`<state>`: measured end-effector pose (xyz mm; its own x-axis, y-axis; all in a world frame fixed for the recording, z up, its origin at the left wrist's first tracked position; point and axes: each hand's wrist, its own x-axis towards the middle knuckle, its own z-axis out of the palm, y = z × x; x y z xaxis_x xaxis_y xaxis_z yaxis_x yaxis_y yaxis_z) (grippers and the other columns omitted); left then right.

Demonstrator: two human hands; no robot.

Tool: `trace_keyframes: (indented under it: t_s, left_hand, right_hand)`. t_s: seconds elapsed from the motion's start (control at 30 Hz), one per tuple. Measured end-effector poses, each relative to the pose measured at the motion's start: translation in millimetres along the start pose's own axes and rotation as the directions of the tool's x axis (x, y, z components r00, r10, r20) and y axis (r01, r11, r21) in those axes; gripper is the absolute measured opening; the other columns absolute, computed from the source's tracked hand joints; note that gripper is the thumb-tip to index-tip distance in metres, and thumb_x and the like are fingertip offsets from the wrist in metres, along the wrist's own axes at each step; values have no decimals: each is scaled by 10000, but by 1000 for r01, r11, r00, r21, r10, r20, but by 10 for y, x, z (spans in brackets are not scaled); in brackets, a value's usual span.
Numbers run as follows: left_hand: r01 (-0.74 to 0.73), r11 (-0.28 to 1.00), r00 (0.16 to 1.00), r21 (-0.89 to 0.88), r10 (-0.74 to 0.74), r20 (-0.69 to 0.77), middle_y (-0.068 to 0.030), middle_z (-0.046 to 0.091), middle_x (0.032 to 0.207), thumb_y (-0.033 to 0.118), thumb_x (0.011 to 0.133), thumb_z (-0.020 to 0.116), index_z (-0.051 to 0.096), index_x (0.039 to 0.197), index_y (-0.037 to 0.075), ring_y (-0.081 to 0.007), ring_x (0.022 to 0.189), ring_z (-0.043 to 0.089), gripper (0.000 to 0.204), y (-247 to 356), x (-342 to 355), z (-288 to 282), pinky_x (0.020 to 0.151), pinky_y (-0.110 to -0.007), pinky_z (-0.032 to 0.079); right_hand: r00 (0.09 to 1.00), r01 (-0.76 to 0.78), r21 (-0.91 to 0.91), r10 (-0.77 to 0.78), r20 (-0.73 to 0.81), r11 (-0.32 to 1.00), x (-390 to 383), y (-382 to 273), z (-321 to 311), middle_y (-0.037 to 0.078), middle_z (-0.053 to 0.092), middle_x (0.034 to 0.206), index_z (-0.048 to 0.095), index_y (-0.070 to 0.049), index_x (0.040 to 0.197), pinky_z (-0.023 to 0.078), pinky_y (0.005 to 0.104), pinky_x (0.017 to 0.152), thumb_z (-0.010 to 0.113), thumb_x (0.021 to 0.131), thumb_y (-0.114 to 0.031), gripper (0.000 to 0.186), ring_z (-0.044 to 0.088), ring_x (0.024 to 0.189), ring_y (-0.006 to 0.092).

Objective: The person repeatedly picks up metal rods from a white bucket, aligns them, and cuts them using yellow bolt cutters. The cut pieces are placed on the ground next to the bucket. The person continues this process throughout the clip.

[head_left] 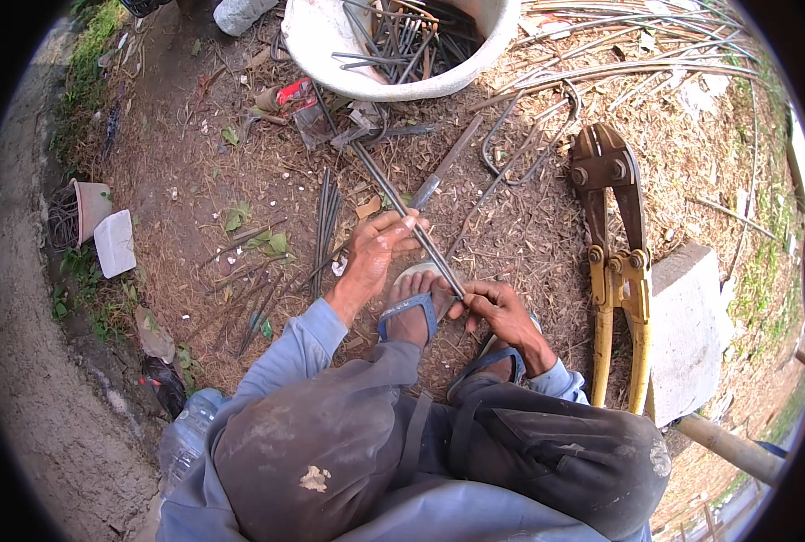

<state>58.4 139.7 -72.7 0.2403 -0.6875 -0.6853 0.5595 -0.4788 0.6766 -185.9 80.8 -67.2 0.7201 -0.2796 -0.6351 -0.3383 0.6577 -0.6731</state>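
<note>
My left hand [380,248] grips a small bundle of thin steel rods [374,170] partway along, held slanting above the ground. My right hand [491,307] has its fingers closed on the rods' near end, by my sandalled foot [407,312]. A metal bar with a flattened blade [452,154] lies just beyond my left hand. A loose pile of straight rods [323,217] is on the dirt to its left. Large bolt cutters [606,194] with yellow handles lie to the right of my right hand, beside a concrete block [692,325].
A white tub [312,36] of bent rods stands ahead, long rods [655,68] lie at upper right, and a small bucket of wire [91,221] sits left by a concrete strip [41,343]. A plastic bottle [186,434] is at lower left, a pipe [728,443] at lower right.
</note>
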Motion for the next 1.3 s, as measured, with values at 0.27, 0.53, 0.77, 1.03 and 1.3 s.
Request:
trace_keyframes:
  t_s: [0.27,0.53,0.77,1.03,1.3]
  left_hand:
    - [-34,998,999,53,35,-20,-159,691,1109,173,991,587,577,1237,-63,-247,944,723,341,123,-45,-127,805,-336,597]
    - [167,532,975,830,34,-218,-103,729,843,190,904,687,705,991,16,-243,811,724,195,823,-164,-1122,684,-379,568]
    - [40,38,986,998,162,-45,-143,700,801,167,788,752,705,941,63,-337,784,678,191,255,-332,-1197,732,-453,526]
    - [20,178,973,984,223,-60,-191,680,785,184,816,715,692,898,18,-389,738,653,187,181,-303,-1257,715,-445,524]
    - [125,63,953,990,269,-138,-199,618,682,204,818,759,614,745,19,-325,637,615,247,452,-108,-1625,644,-457,469]
  right_hand:
    - [998,62,-57,-61,5,997,28,32,46,85,710,874,668,27,1173,517,256,614,507,1020,-137,276,616,647,115]
    - [995,95,19,-94,-25,995,25,88,-50,67,706,860,667,24,1151,508,242,620,517,1025,-134,251,607,658,99]
    - [990,124,-2,-124,-64,992,73,1,-82,76,715,823,670,43,1111,506,246,597,531,1010,-140,251,610,627,103]
    - [992,106,-10,-106,-65,994,59,-1,-108,85,703,800,674,44,1102,506,261,620,544,1003,-166,266,623,646,132]
    - [991,124,-11,-125,-51,992,92,-25,-73,83,702,789,675,47,1095,503,257,613,536,997,-150,260,617,633,126]
